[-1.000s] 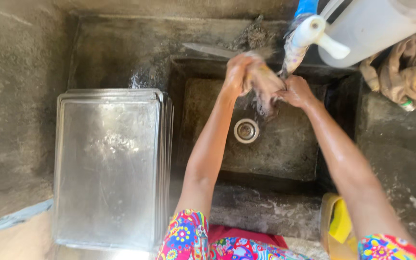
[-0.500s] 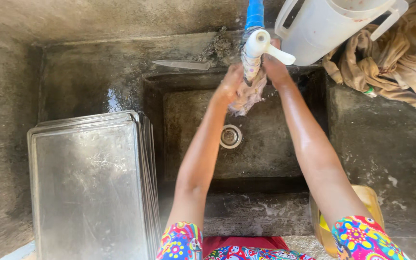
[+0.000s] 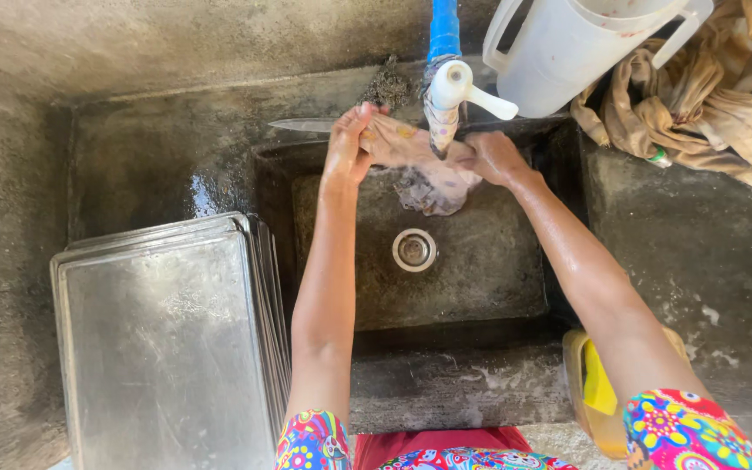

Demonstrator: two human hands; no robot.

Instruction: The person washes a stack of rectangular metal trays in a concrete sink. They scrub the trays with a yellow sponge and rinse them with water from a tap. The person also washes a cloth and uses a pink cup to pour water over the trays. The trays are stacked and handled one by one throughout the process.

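Note:
A wet, pale cloth (image 3: 428,170) is stretched between my two hands over a dark concrete sink (image 3: 480,287). My left hand (image 3: 348,144) grips its left end, fingers closed on the fabric. My right hand (image 3: 493,158) holds the right end. The cloth hangs directly under a white tap (image 3: 453,96) on a blue pipe (image 3: 444,26), whose spout is wrapped in a rag. The round metal drain (image 3: 414,250) lies below the cloth.
A stack of metal trays (image 3: 167,339) rests on the counter left of the sink. A knife (image 3: 302,125) and a dark scrubber (image 3: 385,87) lie on the back ledge. A white plastic jug (image 3: 567,52) and crumpled brown cloth (image 3: 707,96) sit at the right; a yellow container (image 3: 598,392) stands below.
My hands have moved apart, spreading the cloth out under the tap; before, they were pressed together rubbing it. The view has shifted slightly right.

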